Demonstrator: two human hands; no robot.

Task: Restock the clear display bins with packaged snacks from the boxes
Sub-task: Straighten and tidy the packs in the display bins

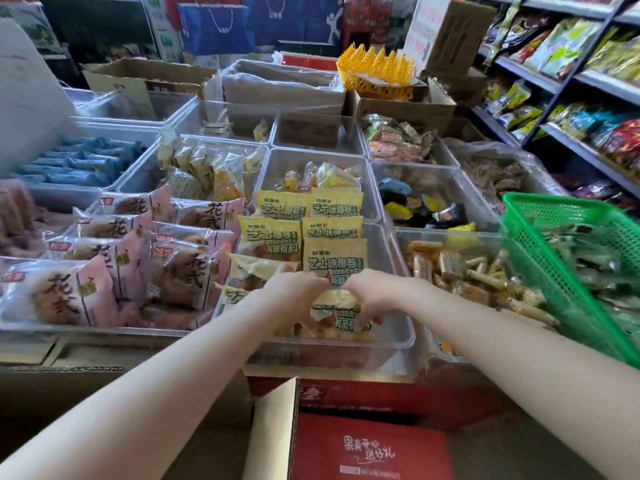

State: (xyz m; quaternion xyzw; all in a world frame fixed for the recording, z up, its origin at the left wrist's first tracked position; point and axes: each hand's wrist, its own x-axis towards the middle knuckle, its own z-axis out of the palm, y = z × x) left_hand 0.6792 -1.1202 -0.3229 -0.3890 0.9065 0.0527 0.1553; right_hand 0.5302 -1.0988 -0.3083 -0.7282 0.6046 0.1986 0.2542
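Both the left hand [298,289] and right hand [370,296] grip 1 yellow snack packet [341,311] in the clear bin [398,341], pink packets [114,258] left of the fingers, green basket [568,271] right.

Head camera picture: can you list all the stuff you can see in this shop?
Yellow packs: several, yellow, middle front bin.
Pink packs: several, pink, bin to the left.
Blue packs: several, blue, far-left bin.
Wrapped sticks: many, orange-brown, bin to the right.
Green basket: one, green, far right.
Yellow rack: one, yellow, at the back.
Red box: one, red, bottom front.
Shelves: snack bags, right wall.
Left hand: grips a yellow pack.
Right hand: grips a yellow pack.
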